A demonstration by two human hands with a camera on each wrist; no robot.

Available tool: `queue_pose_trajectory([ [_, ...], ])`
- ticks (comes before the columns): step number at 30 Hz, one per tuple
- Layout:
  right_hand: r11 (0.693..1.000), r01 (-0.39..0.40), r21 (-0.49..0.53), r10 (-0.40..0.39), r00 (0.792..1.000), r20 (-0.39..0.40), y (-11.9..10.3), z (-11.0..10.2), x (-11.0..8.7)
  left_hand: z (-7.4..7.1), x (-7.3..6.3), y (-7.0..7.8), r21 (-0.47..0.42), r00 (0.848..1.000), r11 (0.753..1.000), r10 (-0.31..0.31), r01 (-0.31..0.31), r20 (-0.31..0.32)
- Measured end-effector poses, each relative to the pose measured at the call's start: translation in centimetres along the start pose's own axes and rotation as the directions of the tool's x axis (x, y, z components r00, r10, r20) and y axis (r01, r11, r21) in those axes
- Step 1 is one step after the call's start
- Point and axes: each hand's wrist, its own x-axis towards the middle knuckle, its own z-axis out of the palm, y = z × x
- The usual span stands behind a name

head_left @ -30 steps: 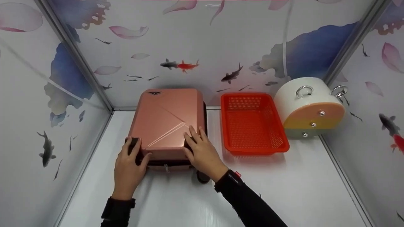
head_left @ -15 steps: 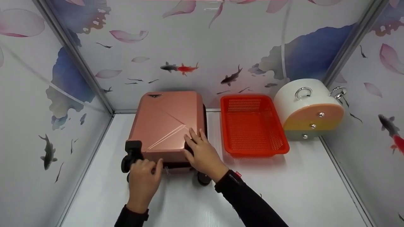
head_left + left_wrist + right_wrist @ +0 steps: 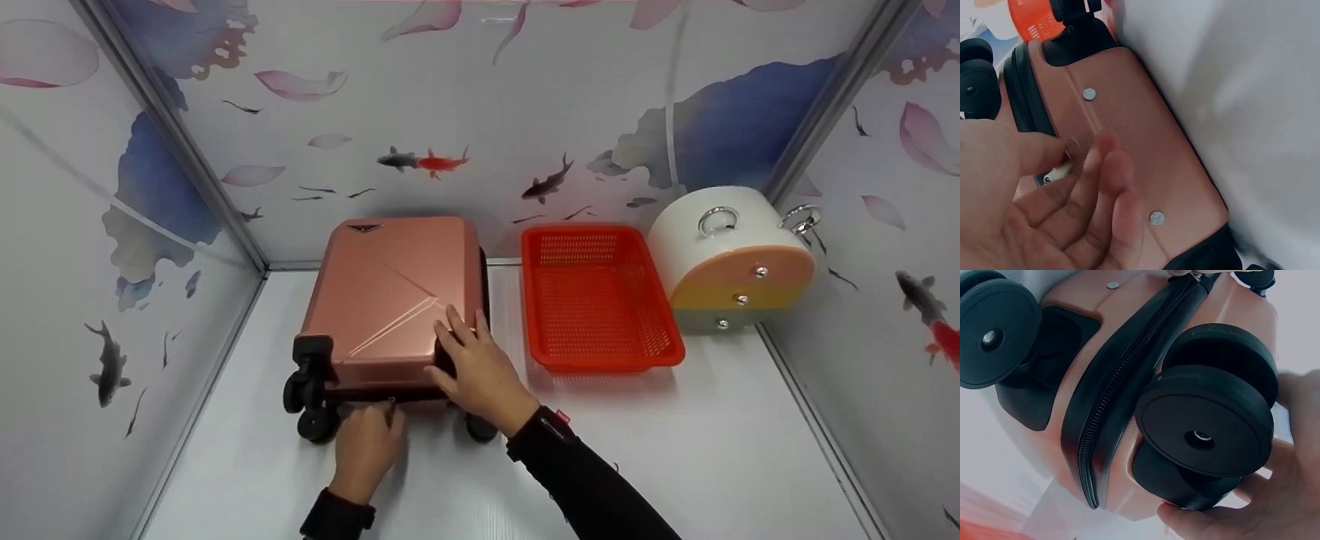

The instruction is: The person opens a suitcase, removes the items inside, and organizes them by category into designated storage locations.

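A rose-gold hard-shell suitcase (image 3: 397,277) lies flat, its wheeled end toward me. At that end my left hand (image 3: 367,446) pinches a small zipper pull (image 3: 1060,171) between thumb and index finger; the other fingers are loosely bent. The black zipper (image 3: 1120,377) runs along the suitcase's side, its teeth together where the right wrist view shows it. My right hand (image 3: 484,371) rests on the near right corner with fingers spread over the shell, beside a black double wheel (image 3: 1207,422). More black wheels (image 3: 306,397) stick out at the near left corner.
To the right of the suitcase stands a red perforated plastic basket (image 3: 589,360). Beside it is a white rounded box (image 3: 720,225) with coloured drawer fronts and ring handles. Printed panels (image 3: 480,97) with metal edge strips wall in the white surface (image 3: 675,450).
My left hand has left the near left corner and moved right and toward me, to the zipper pull. My right hand has stayed on its corner.
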Motion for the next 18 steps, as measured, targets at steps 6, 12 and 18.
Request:
queue_pose_trajectory([
  [6,1.000,-0.002,-0.023,0.002,1.000,0.009,-0.3,-0.3,0.0,-0.5,-0.5,-0.5,-0.002,0.999,0.999,0.036,-0.036,-0.009],
  [12,0.999,-0.044,-0.002,0.044,0.999,0.015,-0.3,-0.5,0.2,-0.8,-0.6,-1.5,0.020,0.999,0.999,0.050,-0.049,-0.019],
  [18,0.998,-0.053,0.037,0.053,0.999,0.006,-0.3,-0.3,0.3,-1.9,-0.6,-3.8,0.027,0.998,0.999,0.018,-0.017,-0.057],
])
